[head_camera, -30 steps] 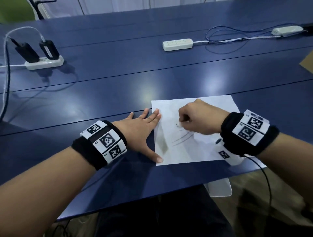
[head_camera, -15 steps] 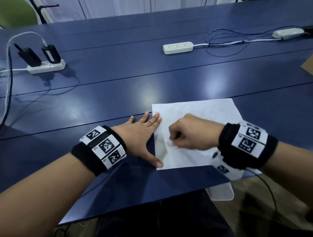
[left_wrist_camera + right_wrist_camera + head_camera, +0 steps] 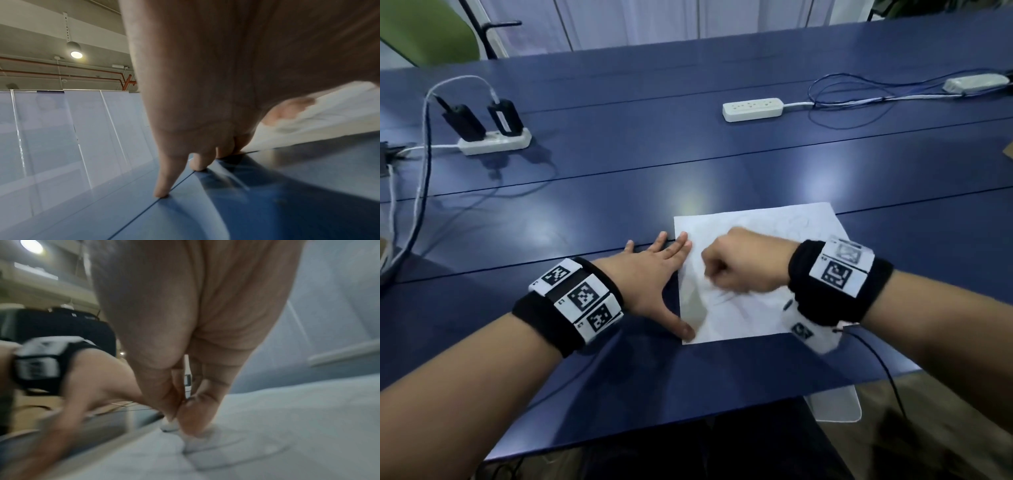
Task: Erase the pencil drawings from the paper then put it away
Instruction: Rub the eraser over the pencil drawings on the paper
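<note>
A white sheet of paper (image 3: 753, 308) with faint pencil lines lies on the blue table (image 3: 619, 192) near its front edge. My left hand (image 3: 661, 274) lies flat with spread fingers, its fingertips and thumb pressing the paper's left edge (image 3: 308, 120). My right hand (image 3: 736, 267) is curled over the middle of the sheet and blurred by motion. In the right wrist view its thumb and fingers pinch a small white eraser (image 3: 169, 426) whose tip touches the paper (image 3: 287, 426).
A white power strip with two black adapters (image 3: 493, 140) sits at the far left, its cables trailing off the left side. Another power strip (image 3: 751, 109) and a white box (image 3: 976, 83) with thin wires lie at the back right. A green chair (image 3: 424, 31) stands behind the table.
My right hand with the eraser has slid left and toward me across the paper, then back up a little, rubbing over the pencil lines. The left hand has stayed pressing the left edge.
</note>
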A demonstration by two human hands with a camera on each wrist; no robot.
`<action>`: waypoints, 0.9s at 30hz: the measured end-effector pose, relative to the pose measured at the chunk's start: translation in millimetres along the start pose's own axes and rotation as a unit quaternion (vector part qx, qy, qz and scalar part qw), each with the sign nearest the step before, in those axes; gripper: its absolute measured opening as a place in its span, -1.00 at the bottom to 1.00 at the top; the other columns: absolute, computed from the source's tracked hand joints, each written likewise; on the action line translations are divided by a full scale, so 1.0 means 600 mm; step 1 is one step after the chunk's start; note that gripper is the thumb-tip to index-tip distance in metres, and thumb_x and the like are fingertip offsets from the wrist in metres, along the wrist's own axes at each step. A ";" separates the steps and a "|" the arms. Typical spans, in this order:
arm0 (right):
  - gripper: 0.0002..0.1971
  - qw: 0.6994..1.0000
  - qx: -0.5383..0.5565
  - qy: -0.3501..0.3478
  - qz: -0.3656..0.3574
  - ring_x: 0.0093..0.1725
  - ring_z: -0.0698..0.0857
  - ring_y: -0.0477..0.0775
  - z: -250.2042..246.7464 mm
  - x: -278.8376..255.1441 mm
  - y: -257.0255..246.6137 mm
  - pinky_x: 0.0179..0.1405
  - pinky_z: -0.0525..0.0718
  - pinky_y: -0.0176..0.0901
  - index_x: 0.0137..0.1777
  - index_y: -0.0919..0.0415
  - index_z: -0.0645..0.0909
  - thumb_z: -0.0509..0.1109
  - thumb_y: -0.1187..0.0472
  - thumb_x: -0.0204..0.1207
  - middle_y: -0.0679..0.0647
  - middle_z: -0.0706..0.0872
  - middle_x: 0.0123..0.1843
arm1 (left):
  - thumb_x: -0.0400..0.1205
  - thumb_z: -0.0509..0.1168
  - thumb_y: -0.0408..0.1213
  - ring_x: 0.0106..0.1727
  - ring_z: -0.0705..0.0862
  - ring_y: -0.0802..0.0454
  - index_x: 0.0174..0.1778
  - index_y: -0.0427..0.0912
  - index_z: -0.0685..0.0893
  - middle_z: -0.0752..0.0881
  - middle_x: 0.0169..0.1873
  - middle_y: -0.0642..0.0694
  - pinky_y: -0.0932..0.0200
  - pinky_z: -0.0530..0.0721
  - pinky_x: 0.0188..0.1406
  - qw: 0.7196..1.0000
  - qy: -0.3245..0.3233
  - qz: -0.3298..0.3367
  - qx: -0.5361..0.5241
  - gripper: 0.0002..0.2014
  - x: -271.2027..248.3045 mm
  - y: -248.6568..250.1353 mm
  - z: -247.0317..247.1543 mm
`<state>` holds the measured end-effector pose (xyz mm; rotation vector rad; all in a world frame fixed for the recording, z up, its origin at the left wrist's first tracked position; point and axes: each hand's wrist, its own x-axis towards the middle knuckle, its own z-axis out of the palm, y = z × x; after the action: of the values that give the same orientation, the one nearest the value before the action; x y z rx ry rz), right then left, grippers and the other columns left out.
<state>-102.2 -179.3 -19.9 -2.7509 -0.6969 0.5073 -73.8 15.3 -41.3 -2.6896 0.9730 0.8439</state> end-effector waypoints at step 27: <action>-0.93 0.999 0.007 -0.005 -0.040 -0.25 0.65 -0.02 0.013 -0.030 0.000 -0.24 0.54 -0.23 -0.26 0.09 0.61 0.35 0.25 0.41 -0.07 0.74 -0.30 | 0.10 0.30 0.65 0.67 -0.41 0.07 0.67 -0.02 -0.43 -0.44 0.63 0.18 -0.46 -0.08 0.62 1.000 -0.011 0.000 -0.009 0.48 -0.001 0.001 0.000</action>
<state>-119.7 -187.1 -22.0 -2.6978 -0.7991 0.5066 -74.3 15.1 -40.9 -2.6887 0.9650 0.8852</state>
